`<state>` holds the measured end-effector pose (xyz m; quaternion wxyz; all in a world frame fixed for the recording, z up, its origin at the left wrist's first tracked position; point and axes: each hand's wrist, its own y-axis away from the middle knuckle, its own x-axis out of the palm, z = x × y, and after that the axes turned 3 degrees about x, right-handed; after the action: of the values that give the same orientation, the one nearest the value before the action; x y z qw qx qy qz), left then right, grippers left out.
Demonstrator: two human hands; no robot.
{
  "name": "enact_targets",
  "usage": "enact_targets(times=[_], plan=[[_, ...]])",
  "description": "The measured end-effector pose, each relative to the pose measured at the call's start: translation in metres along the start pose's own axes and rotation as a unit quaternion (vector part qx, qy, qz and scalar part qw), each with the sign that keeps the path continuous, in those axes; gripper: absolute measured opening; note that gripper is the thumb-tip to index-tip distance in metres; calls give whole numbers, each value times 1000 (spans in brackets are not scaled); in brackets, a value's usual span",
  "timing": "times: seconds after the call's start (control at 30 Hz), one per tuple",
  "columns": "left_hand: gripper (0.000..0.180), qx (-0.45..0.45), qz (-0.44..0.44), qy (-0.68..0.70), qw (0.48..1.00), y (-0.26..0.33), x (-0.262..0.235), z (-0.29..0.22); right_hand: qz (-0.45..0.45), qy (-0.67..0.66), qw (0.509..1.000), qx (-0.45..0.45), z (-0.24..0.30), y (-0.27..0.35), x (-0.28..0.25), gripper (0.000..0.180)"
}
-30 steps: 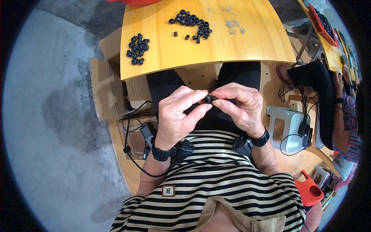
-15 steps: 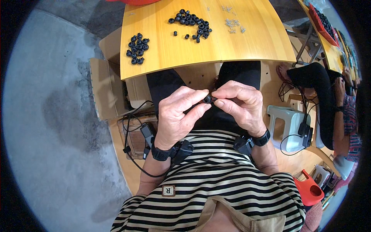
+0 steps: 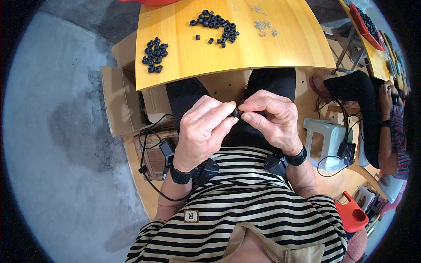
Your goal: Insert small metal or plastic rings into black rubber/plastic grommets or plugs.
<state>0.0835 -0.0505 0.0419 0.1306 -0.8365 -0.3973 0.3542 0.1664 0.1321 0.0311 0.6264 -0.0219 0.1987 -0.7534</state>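
Head view: your left hand (image 3: 204, 131) pinches a black part (image 3: 234, 113), off the near edge of the table (image 3: 289, 48). Your right hand (image 3: 274, 120) appears to pinch its right end; the contact is partly hidden. Black pieces (image 3: 156, 53) lie on the table, left and far; clear bits (image 3: 263, 25) lie far right.

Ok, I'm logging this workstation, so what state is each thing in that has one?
Left grip: pinched shut on the black piece.
Right grip: at that piece's right side; exact hold too small to tell.
Left black cluster: bunched loose on the table.
Middle black cluster: loose, two pieces lying apart.
Clear bits: scattered.
Cardboard box: open.
Red tray, far right: holding dark pieces.
Wristbands: worn, one per wrist.
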Motion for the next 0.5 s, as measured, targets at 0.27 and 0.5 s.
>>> enact_targets(times=[0.27, 0.5], plan=[[31, -30, -20, 66, 997, 1, 1, 0, 1, -65, 998, 26, 2, 0, 0, 12], [30, -28, -19, 51, 998, 0, 0, -2, 4, -56, 998, 27, 4, -1, 0, 12]])
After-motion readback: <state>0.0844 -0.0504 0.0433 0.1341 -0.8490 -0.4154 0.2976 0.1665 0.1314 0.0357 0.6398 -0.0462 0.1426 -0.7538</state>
